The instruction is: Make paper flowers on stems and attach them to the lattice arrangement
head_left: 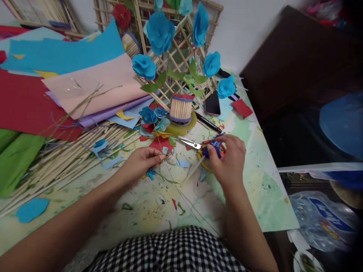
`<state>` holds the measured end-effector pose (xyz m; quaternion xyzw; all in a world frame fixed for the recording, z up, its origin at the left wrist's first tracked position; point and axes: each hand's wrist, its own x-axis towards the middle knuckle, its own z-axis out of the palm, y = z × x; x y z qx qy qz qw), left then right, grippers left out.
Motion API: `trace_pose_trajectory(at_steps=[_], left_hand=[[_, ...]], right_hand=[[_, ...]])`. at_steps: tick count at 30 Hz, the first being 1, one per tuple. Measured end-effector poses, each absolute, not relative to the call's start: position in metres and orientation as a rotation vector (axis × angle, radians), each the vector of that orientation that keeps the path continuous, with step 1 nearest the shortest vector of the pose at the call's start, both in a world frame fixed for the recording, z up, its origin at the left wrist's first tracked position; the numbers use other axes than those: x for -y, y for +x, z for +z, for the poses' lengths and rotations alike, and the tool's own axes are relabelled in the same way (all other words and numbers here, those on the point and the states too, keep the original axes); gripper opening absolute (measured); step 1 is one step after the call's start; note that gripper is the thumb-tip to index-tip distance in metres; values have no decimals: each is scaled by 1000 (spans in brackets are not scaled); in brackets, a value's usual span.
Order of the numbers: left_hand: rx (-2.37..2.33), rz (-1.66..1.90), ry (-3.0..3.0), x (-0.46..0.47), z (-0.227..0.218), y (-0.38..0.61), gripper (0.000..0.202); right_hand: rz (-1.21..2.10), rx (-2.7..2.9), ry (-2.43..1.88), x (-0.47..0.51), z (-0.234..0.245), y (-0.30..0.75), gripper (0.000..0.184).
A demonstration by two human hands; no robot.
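Observation:
My left hand pinches a thin green stem between thumb and forefinger, just above the table. Under my right hand are scissors with blue-wrapped handles; thumb and fingers close around the handles, and the blades point left, slightly apart. A roll of tape lies partly hidden beneath the scissors. Small blue paper flowers lie beyond my left hand, near a scrap of red paper. Behind them stands a stick lattice with blue paper flowers, green leaves and a small stick-sided pot.
Thin wooden sticks cover the left of the table, with blue, pink and red paper sheets behind. A phone and black pen lie behind the scissors. The table edge runs down the right.

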<state>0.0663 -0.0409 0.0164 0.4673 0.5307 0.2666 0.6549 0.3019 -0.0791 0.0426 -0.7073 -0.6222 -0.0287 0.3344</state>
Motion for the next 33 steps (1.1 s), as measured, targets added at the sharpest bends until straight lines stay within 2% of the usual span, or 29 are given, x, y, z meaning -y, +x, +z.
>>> trace_pose_trajectory(at_steps=[5,8,11,15,22,29,33], left_hand=[[-1238,639,1020,40,16,66,17],[-1242,653,1001,39,14,65,19],[-1235,687,993,37,11,61,23],[-1252,687,1011,35,9,60,25],[-1230,698,1048,37,13,63,25],[-1210,735,1038,39,22,64,19],[-1179,802,1026,40,26,65,18]], right_hand=[[-118,1653,-2198,89,24,336,54],[-13,1695,-2245,91,12,344,61],[61,1704,-2201,92,9,348,56],[86,1832,-2181,95,15,346,39],[18,1895,-2284,96,18,335,30],[-133,1765,-2049,107,43,343,36],[-14,1752,-1757,113,46,326,35]])
